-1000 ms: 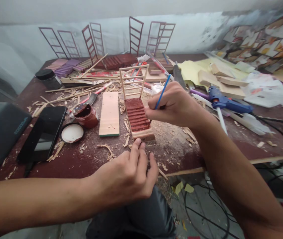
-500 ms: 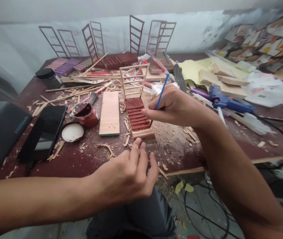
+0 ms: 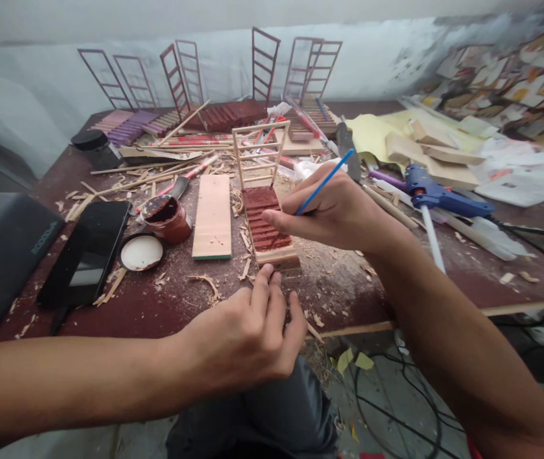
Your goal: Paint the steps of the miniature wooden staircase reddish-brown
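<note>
A small wooden model stands in front of me, with ridged steps painted dark red and a bare ladder-like frame at its back. My left hand steadies its unpainted front edge with bent fingertips; the thumb is hidden. Pinched in my right hand is a thin paintbrush with a blue handle. Its bristle end is hidden behind the fingers, over the red steps. To the left are an open jar of dark red paint, its upturned lid and a plain wooden board.
Wood shavings litter the dark red table. A phone and a dark case lie at left. On the right are a blue glue gun, wood blocks and a plastic bag. Several similar models stand along the back.
My right hand has shifted slightly, and the brush handle now leans further right. More of the model's right front corner shows. My left hand keeps its place at the front edge.
</note>
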`<state>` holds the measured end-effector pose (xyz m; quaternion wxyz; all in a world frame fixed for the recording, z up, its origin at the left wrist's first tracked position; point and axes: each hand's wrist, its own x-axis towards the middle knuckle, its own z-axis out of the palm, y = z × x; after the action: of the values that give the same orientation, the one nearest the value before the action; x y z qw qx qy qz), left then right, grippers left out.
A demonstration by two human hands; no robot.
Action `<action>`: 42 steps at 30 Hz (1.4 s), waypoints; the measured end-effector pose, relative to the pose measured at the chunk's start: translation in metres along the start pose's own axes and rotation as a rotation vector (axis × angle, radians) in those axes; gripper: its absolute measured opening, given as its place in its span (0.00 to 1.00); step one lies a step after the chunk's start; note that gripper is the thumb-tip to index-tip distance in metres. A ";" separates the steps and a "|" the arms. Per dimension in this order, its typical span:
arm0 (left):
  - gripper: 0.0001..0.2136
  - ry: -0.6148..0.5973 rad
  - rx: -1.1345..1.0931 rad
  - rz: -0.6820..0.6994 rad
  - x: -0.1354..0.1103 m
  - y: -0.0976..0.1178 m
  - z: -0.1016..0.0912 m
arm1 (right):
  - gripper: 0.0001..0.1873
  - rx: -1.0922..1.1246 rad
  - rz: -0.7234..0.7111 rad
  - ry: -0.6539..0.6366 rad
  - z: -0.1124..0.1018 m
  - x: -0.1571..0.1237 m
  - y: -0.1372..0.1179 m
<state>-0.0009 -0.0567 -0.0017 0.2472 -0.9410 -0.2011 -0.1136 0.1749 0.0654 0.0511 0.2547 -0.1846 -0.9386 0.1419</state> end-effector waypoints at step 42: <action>0.16 -0.002 0.026 -0.007 -0.001 0.000 0.000 | 0.26 0.005 -0.075 0.064 0.014 0.004 -0.001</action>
<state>-0.0016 -0.0569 -0.0022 0.2589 -0.9372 -0.2060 -0.1106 0.1640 0.0632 0.0413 0.2900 -0.1531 -0.9359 0.1284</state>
